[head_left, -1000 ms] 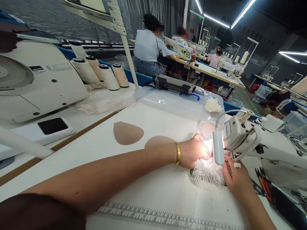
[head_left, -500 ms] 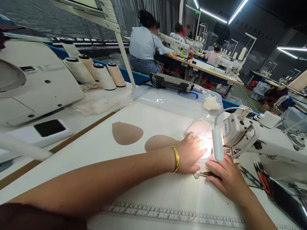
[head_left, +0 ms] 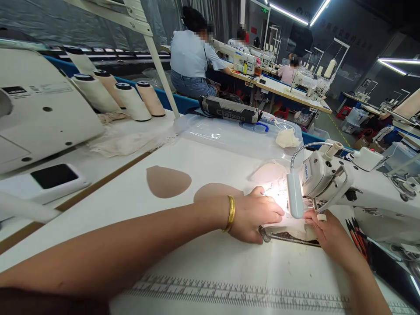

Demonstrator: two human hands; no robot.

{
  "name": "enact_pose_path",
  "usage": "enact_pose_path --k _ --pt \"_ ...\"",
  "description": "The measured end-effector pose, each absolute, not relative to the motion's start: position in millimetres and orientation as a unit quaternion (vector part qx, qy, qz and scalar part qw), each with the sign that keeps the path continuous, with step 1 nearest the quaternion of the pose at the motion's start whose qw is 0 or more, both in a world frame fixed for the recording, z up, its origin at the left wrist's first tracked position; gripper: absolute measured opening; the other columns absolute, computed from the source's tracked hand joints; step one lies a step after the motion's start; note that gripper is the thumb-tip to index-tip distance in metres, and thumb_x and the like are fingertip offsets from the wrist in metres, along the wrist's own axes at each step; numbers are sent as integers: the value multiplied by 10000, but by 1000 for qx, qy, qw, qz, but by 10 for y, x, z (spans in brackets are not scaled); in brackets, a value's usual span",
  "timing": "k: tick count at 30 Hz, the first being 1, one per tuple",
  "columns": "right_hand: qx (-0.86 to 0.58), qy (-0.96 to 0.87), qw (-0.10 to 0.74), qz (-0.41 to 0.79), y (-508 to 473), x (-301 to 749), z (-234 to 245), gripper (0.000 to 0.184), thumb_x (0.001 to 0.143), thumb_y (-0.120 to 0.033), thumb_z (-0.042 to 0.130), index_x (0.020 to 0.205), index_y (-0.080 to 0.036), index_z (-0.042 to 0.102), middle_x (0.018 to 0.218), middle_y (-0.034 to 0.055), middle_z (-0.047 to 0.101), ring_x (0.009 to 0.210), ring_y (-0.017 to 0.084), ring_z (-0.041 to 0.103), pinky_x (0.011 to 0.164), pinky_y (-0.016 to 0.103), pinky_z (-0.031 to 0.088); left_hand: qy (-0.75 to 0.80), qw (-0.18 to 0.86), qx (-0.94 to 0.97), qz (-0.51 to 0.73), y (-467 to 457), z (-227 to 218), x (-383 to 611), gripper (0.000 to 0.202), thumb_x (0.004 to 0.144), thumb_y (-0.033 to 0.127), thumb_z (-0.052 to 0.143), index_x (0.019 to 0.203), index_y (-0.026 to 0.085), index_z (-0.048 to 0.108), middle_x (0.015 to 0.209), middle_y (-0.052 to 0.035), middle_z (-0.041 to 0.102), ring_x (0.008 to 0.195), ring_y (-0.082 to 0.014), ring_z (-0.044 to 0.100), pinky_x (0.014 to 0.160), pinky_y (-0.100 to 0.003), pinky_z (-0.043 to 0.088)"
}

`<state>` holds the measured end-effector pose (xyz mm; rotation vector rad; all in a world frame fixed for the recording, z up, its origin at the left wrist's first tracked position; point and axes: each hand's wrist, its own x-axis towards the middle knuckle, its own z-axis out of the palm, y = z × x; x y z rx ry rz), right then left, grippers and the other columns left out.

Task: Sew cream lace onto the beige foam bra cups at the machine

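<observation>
My left hand (head_left: 257,214) lies palm down with its fingers stretched over the pale, lace-like fabric (head_left: 267,171) beside the lamp. At the sewing machine (head_left: 323,175), my right hand (head_left: 333,232) has its thumb and fingertips together on the fabric's near right edge, below the needle area. Some of its fingers are hidden behind machine parts. A small work lamp (head_left: 295,194) shines on the fabric and washes out its detail. Just in front of the hands runs a dark metal-edged slot (head_left: 292,239) in the table. Two brown rounded pieces lie left of the hands: a pointed one (head_left: 168,181) and one partly behind my wrist (head_left: 213,191).
A printed ruler scale (head_left: 229,292) runs along the near edge. Behind the fabric, a clear plastic lid (head_left: 210,133) bears a black case (head_left: 229,110) and a cream cloth scrap (head_left: 288,138). Thread cones (head_left: 133,101) stand left; orange-handled tools (head_left: 357,236) lie right. Co-workers sit beyond.
My right hand has shifted right and drawn its fingers together at the fabric edge. My left hand has slid slightly left, and more of the dark slot shows. The view has shifted slightly.
</observation>
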<state>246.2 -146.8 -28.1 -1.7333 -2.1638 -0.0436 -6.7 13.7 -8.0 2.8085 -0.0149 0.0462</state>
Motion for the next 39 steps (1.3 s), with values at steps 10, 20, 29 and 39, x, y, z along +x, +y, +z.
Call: enact_pose_path --k 10,20,29,39 --pt "-598 -751 269 82 -1419 2396 -406 319 1092 -384 490 1081 -288 794 1153 67 769 1077 252 718 956 390 580 -51 81 984 152 266 -419 112 379 655 -15 699 924 252 698 1037 -5 762 925 -239 666 936 -401 358" --pt "-613 -751 233 -76 -1315 2346 -677 325 1100 -305 463 1280 -277 732 1274 53 775 1156 301 691 1057 526 497 -55 74 983 158 421 -418 175 317 711 0 607 878 235 738 907 -38 757 829 -223 594 896 -444 304" --pt "-626 -740 240 -58 -1263 2345 -682 348 1095 -341 459 1290 -281 741 1294 71 765 1179 313 674 1053 536 504 -38 56 981 179 455 -480 202 258 686 9 633 802 220 729 816 -33 743 770 -209 554 895 -462 245" --pt "-645 -719 250 -72 -1376 2356 -608 322 1094 -388 436 1083 -249 725 1057 82 789 990 292 709 861 444 573 -31 48 979 197 429 -505 209 221 725 32 630 807 217 719 890 -41 773 854 -230 606 900 -474 246"
